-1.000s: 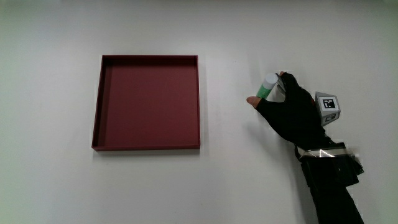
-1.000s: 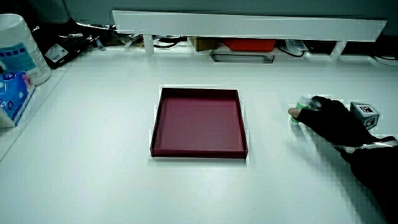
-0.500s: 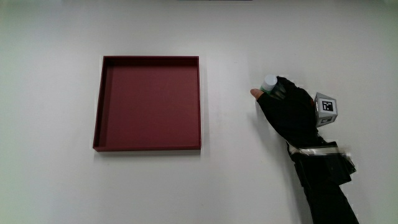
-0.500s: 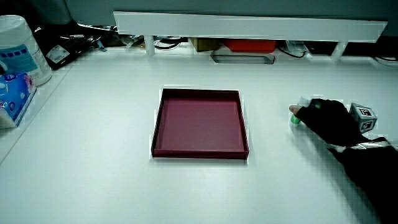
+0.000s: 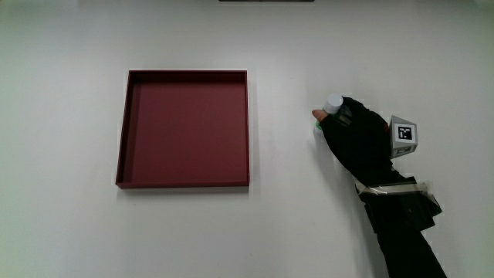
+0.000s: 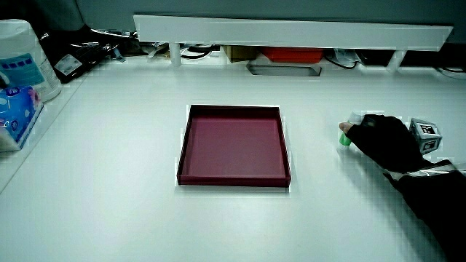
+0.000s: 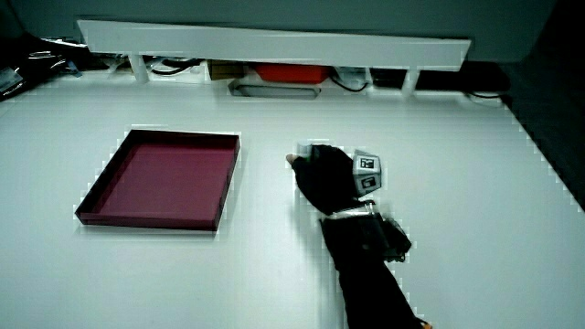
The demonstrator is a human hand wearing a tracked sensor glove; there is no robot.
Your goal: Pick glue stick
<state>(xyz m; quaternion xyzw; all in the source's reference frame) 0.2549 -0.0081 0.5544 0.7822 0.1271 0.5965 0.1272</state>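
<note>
The glue stick (image 5: 332, 103), green with a white cap, is mostly hidden inside the gloved hand (image 5: 356, 136), whose fingers are curled around it. Only the white cap and a sliver of green show in the main view. In a side view a bit of the green body (image 6: 344, 139) peeks out under the thumb, close to the table. The hand (image 6: 384, 141) is beside the dark red tray (image 5: 185, 128), a short gap away. In a side view the hand (image 7: 327, 175) covers the stick almost entirely. A patterned cube (image 5: 404, 134) sits on the back of the hand.
The dark red square tray (image 6: 234, 144) lies on the white table. A tissue pack (image 6: 16, 116) and a white container (image 6: 22, 60) stand at the table's edge. A low white partition (image 6: 291, 30) with cables and a red item runs along the table's far edge.
The hand has closed further over the glue stick, hiding most of its green body. It has shifted slightly; the tray has not moved.
</note>
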